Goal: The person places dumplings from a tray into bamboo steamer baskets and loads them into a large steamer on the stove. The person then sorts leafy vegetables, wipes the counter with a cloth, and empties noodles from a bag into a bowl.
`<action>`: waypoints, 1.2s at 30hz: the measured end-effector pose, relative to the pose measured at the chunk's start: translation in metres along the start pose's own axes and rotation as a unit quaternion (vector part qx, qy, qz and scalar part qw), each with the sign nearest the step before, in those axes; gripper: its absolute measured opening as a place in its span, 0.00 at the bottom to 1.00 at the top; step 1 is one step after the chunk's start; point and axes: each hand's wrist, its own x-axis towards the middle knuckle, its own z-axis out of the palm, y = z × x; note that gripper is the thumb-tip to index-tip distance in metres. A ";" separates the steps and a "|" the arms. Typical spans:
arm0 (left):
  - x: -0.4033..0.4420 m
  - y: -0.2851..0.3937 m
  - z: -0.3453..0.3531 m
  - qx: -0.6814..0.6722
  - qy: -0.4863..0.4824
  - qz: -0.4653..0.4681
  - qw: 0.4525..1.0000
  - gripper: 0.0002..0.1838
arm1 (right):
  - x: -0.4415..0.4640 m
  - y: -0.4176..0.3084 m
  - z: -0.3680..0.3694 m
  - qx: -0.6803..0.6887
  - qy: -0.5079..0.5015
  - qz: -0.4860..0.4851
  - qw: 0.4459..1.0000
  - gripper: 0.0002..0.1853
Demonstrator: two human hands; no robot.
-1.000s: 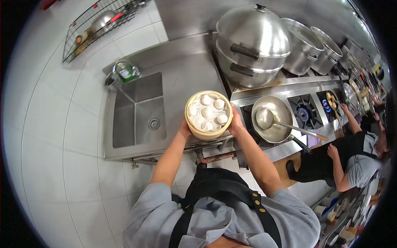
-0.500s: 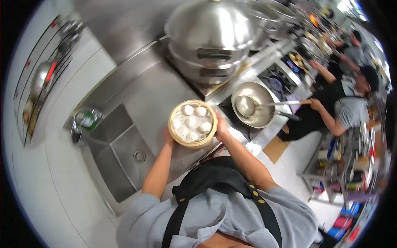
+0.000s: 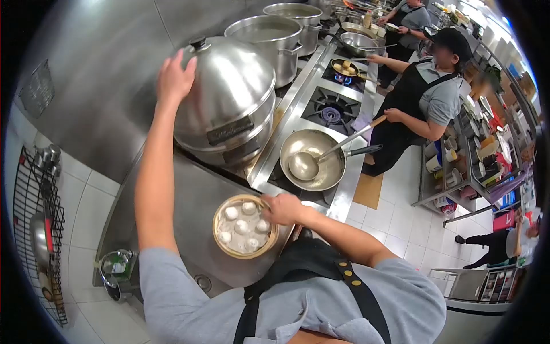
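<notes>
Our round tan bamboo basket (image 3: 265, 247): likely light, stiff.
Our right hand (image 3: 283, 208) grips its rim, a sound hold; our left hand (image 3: 174, 82) spreads beside the domed silver metal lid (image 3: 232, 80).

1. Grey shirt (image 3: 395, 312) with short sleeves (image 3: 166, 281) and a collar (image 3: 278, 332).
2. Black apron (image 3: 286, 265) over it.
3. Black right strap (image 3: 368, 308) bearing three round, gold-coloured snaps (image 3: 348, 273).

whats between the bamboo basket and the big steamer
In the head view, bare steel counter, then a dark strip, lies between the basket and the steamer; nothing stands there.
</notes>
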 end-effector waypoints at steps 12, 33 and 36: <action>0.126 -0.024 0.068 0.014 -0.126 0.050 0.991 0.26 | 0.001 -0.007 0.010 -0.026 0.007 -0.058 0.998 0.20; 0.160 -0.139 -0.066 -0.285 -0.139 -0.179 0.931 0.13 | -0.077 0.021 -0.244 0.047 0.197 0.059 0.977 0.12; 0.170 -0.147 -0.067 -0.240 -0.130 -0.235 0.933 0.14 | -0.050 0.037 -0.292 -0.020 0.220 0.061 0.973 0.11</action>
